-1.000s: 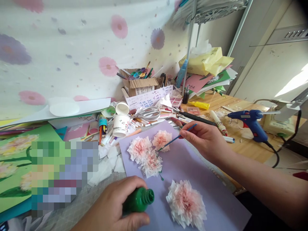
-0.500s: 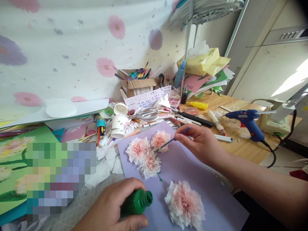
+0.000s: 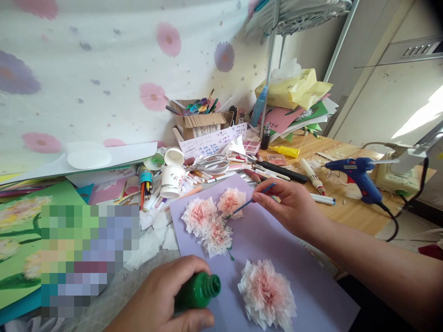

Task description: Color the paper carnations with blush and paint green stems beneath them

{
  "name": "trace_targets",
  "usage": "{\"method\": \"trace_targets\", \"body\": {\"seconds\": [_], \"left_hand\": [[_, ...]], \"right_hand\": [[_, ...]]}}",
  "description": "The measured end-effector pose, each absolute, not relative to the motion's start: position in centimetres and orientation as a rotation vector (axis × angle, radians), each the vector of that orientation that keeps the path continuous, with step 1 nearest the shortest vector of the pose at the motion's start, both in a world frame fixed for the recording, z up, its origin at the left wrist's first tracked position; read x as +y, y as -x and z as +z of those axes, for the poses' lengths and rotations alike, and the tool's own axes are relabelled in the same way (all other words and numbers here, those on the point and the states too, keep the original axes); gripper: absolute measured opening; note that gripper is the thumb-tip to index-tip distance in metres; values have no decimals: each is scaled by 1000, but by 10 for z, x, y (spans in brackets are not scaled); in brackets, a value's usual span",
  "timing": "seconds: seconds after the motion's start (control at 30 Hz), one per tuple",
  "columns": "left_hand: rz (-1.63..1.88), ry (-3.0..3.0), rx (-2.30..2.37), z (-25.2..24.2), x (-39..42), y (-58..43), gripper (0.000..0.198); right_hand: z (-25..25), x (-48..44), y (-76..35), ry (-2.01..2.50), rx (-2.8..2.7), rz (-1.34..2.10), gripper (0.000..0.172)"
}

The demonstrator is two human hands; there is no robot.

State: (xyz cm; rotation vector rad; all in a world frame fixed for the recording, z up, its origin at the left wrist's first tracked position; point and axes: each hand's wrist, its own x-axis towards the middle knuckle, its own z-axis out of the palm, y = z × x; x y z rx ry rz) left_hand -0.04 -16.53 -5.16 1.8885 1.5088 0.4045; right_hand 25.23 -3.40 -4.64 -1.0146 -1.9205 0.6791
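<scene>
My right hand (image 3: 289,203) pinches a thin blue paintbrush (image 3: 249,201), its tip touching a cluster of three pink tissue-paper flowers (image 3: 211,219) on a lilac sheet of paper (image 3: 277,258). A larger pink paper flower (image 3: 266,293) lies nearer me on the same sheet. A short green painted stroke (image 3: 230,255) shows under the cluster. My left hand (image 3: 162,299) is wrapped round a small green bottle (image 3: 199,291) with its neck uncapped, held at the sheet's near left edge.
Paper cups (image 3: 173,177), pens, scissors (image 3: 211,163) and a cardboard box of brushes (image 3: 200,120) crowd the back. A blue glue gun (image 3: 360,177) with its cord lies on the wooden table at right. Green craft paper (image 3: 20,221) sits left. Stacked coloured papers (image 3: 297,106) rest behind a metal pole.
My right hand and the brush have shifted slightly left toward the flower cluster. The left hand still holds the green bottle in the same place.
</scene>
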Motion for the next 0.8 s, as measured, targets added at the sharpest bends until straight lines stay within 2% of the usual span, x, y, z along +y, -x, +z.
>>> {"method": "trace_targets", "body": {"seconds": [0.5, 0.8], "left_hand": [[465, -1910, 1485, -55, -166, 2, 37], [421, -1933, 1469, -57, -165, 4, 32]], "right_hand": [[-48, -36, -258, 993, -1887, 659, 16], [-49, -34, -259, 1010, -1879, 636, 18]]}}
